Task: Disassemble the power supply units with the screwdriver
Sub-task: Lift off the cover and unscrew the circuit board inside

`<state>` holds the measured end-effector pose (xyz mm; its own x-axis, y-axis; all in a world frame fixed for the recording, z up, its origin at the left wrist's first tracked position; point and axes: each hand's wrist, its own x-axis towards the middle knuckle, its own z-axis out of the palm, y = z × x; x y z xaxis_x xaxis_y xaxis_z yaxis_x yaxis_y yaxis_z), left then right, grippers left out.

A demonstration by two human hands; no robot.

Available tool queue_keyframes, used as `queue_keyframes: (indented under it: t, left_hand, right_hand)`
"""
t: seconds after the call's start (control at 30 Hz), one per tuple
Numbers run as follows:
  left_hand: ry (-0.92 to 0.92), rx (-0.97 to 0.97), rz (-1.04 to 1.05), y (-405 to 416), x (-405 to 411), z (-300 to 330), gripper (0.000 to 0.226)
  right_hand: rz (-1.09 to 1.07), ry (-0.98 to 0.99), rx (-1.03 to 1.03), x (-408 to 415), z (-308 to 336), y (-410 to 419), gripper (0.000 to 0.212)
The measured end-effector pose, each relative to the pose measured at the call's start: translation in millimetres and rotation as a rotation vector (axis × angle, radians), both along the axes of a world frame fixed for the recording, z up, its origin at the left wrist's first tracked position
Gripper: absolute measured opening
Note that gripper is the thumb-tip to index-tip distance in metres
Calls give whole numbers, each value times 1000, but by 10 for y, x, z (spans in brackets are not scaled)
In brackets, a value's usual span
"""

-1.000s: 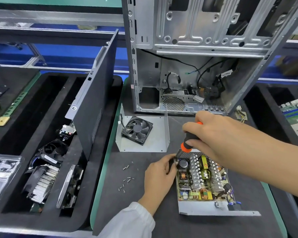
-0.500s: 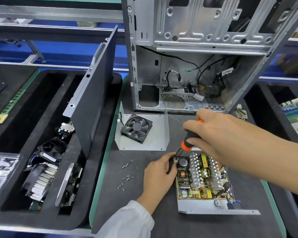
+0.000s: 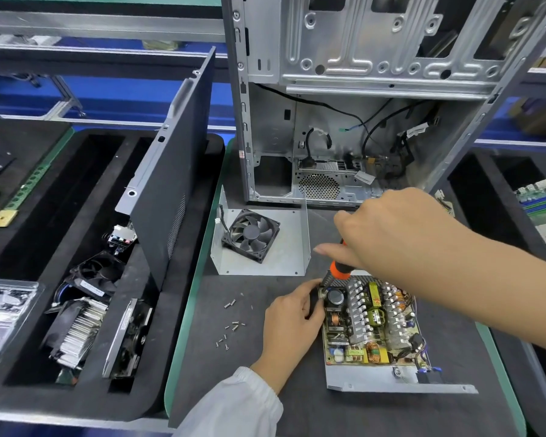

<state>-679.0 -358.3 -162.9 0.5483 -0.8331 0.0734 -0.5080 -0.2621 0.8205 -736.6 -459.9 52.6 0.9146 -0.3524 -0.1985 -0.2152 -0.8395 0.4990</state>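
In the head view, the screwdriver's (image 3: 340, 269) tip was hidden among parts at the upper left corner of the power supply unit (image 3: 372, 329), and most of its orange-and-black handle was covered by the right hand (image 3: 388, 230), whose grip was curled round it, forearm reaching in from the right edge. The left hand (image 3: 292, 313) pinched the unit's upper left corner, its white sleeve entering from the bottom; what its fingertips touched was hard to make out. The opened unit lay on the bench (image 3: 234, 367), lower centre, beside loose screws (image 3: 230, 326).
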Motion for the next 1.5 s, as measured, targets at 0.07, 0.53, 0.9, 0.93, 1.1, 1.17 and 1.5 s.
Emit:
queue_keyframes:
  t: [0.07,0.53,0.9,0.93,1.1,1.17,1.5]
  left_hand:
    - [-5,-7,0,1,-2,-7,32]
    - [315,-186,38,42,47,130,30]
    - [366,-277,-280,-300,343,840,43]
    - [390,-275,-286,-310,344,843,45]
    - [403,-237,-359,-317,389,902,18]
    - [416,-199,-365,-354,427,951,18]
    - [342,-183,-400,-437,446,1070,4]
  right_hand:
    - [29,2,7,8,-23,10,50]
    - [204,66,321,-130,-113,-292,46]
    - [-17,-78,455,-59,25,-223,55]
    - [-66,-98,330,-39,40,-208,58]
    - [7,-12,252,-42,-27,-234,32]
    - [69,60,363,-82,-15,-284,22]
    - [-76,-73,461,-70,92,-309,50]
